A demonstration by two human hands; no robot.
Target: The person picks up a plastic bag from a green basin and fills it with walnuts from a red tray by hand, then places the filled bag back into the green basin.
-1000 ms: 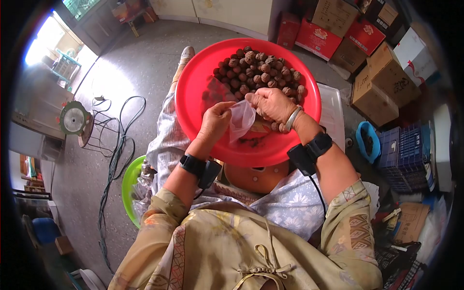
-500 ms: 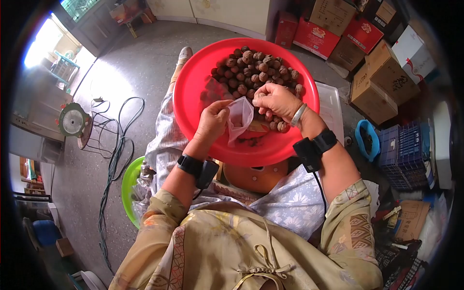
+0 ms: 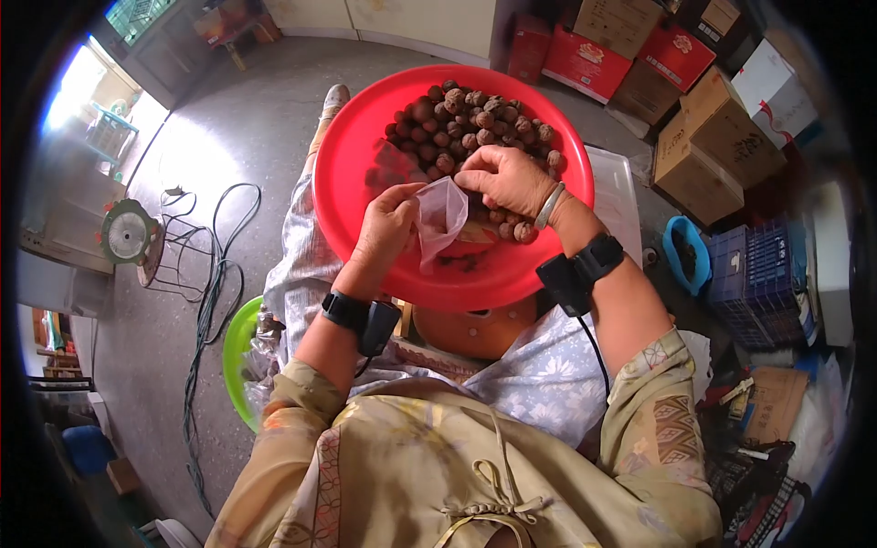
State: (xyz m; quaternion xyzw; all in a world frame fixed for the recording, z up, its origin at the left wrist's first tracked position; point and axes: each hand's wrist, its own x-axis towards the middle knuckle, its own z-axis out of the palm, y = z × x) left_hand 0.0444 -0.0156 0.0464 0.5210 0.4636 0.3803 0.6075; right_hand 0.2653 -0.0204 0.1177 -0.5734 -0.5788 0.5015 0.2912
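A small clear plastic bag [image 3: 442,219] hangs between my hands over a large red basin [image 3: 343,196]. My left hand [image 3: 388,219] pinches the bag's left edge between thumb and fingers. At the opposite side of its mouth, my right hand [image 3: 512,183] has its fingertips pinched together on the rim. Brown walnuts [image 3: 454,100] are heaped in the far part of the basin, and a few lie under my right hand. Dark crumbs are on the basin floor below the bag. Part of the right fingertips' grip is hidden.
Left of my leg stands a green basin [image 3: 239,361] with clear plastic in it. A coiled cable [image 3: 215,274] and a fan [image 3: 128,231] are further left. On the right are cardboard boxes [image 3: 703,137], a blue bag [image 3: 685,256] and a blue crate [image 3: 754,283].
The view has shifted slightly, moving the scene a little left and up. My right fingers have come closer to the bag's rim. My left hand keeps its hold.
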